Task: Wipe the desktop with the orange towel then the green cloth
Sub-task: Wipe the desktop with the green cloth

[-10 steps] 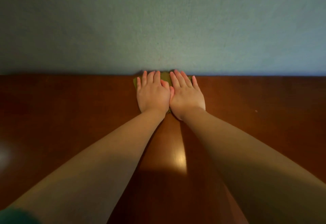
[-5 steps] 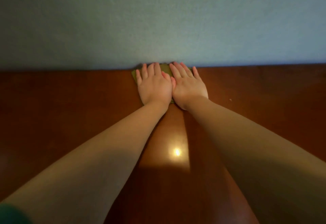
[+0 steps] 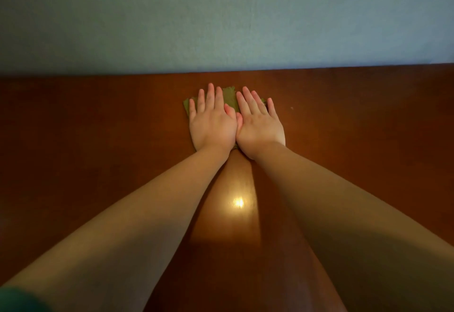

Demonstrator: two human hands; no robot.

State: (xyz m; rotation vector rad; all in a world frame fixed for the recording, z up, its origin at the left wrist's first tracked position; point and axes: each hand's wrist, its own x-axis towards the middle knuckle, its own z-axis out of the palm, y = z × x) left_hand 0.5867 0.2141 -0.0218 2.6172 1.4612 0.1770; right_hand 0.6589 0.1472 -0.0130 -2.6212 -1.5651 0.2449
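Green cloth (image 3: 229, 99) lies flat on the desktop (image 3: 98, 139), far side, near the wall (image 3: 221, 17) but not touching it; a strip of bare wood shows between. Mostly covered: only its left edge, a patch between the fingers and a sliver at the wrists show. Left hand (image 3: 212, 122) and right hand (image 3: 259, 125) lie palm-down on top of it, side by side, thumbs touching, fingers spread and pointing at the wall. Both flat and pressing, not gripping. Forearms run straight out from the camera, with a bright light glare on the wood between them.

Progress, as a judgement: the orange towel is not in view, so the towel pass is likely finished and this is the second, green-cloth pass. How much of the desktop is already covered cannot be told; left and right stretches look the same as the middle. A small pale speck (image 3: 291, 108) sits just right of the right hand.
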